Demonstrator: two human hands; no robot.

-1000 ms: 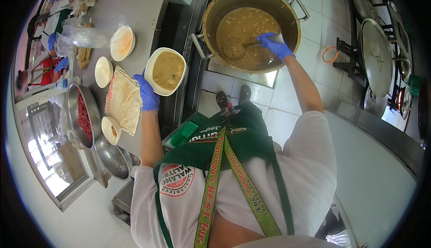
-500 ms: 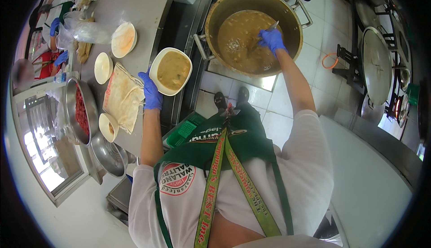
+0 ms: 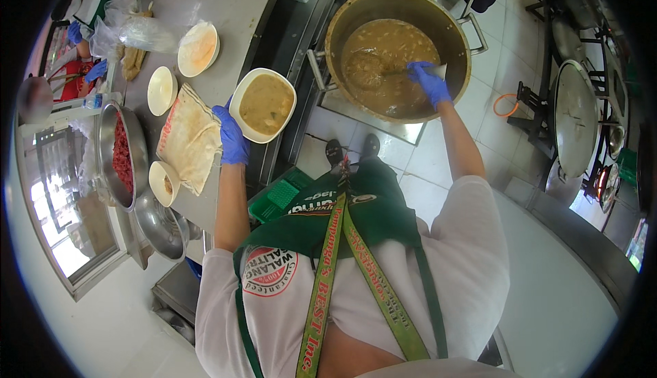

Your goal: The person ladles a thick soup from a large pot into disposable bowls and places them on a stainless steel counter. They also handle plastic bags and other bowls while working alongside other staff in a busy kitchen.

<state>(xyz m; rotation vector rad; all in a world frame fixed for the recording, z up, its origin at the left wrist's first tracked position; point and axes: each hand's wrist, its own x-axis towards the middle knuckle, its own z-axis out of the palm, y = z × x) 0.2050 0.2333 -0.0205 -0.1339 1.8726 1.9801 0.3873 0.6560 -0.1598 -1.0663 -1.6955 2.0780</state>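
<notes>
My left hand (image 3: 233, 138), in a blue glove, grips the side of a white squarish bowl (image 3: 262, 138). Thick brown soup with pale chunks fills much of that bowl, held level at the counter's edge. My right hand (image 3: 430, 85), also gloved in blue, is closed around the handle of a ladle (image 3: 395, 72) over a large deep pot (image 3: 410, 10). The ladle's lower end is sunk in the brown soup (image 3: 383, 36), so its head is hidden.
Left, the steel counter (image 3: 226, 8) carries a folded cloth (image 3: 190, 138), pale bowls, plastic bags (image 3: 147, 34) and a steel basin (image 3: 142, 152) of red meat. A co-worker's gloved hand (image 3: 96, 70) shows beyond. A green crate (image 3: 284, 197) sits below; burner stands (image 3: 540, 108) line the right.
My right hand has shifted slightly right and down, and the ladle's handle now shows on both sides of it. The soup beside the ladle is swirling. My left hand keeps holding the bowl.
</notes>
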